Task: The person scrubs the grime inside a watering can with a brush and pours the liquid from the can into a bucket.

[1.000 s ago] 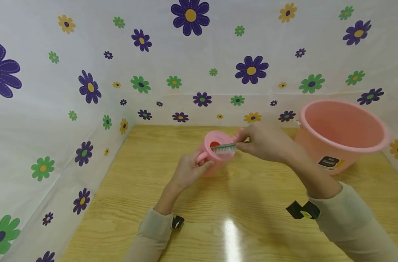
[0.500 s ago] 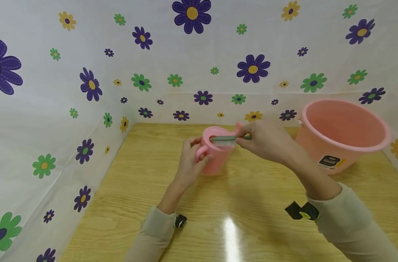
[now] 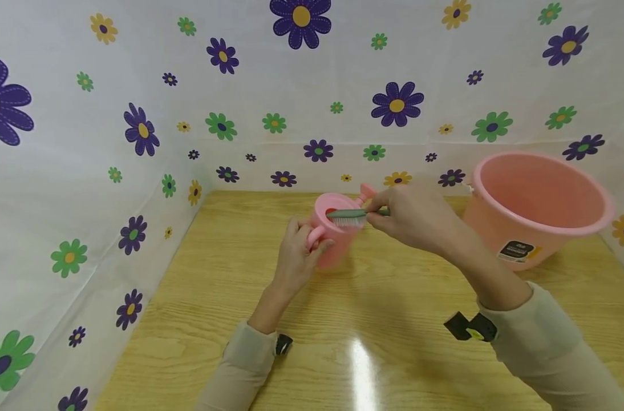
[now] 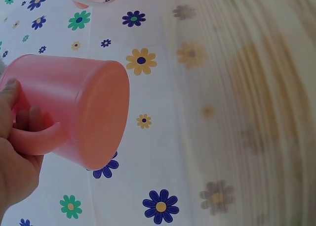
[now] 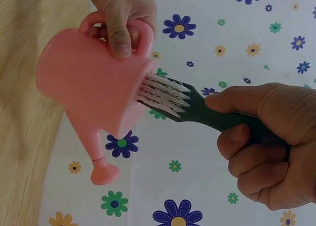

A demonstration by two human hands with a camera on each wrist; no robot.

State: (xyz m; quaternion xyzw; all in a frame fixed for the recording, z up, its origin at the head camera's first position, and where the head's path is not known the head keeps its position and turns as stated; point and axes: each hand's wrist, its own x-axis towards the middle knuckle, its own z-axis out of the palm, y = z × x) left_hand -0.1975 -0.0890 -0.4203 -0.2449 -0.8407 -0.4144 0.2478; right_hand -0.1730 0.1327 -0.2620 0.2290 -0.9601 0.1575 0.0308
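My left hand (image 3: 298,260) grips the handle of a small pink watering can (image 3: 335,250). Its smooth round base faces the camera in the left wrist view, with the can (image 4: 59,87) held up over the table. Curled around a dark green brush (image 3: 349,213), my right hand (image 3: 417,220) keeps the white bristles (image 5: 165,93) partly inside the can's mouth. The far end of the brush head is hidden in there. On the side away from the handle, the spout (image 5: 85,132) ends in a flared rose (image 5: 104,173). Something red shows within the opening in the head view.
A large pink bucket (image 3: 527,242) with a black label stands at the back right, beyond my right forearm. The wood-grain table (image 3: 214,319) ends at a white flower-patterned sheet (image 3: 291,74) at the back and sides.
The can has shifted slightly away from me and to the left, and its spout has come into sight beyond my right hand. The brush moves with it, staying in the mouth.
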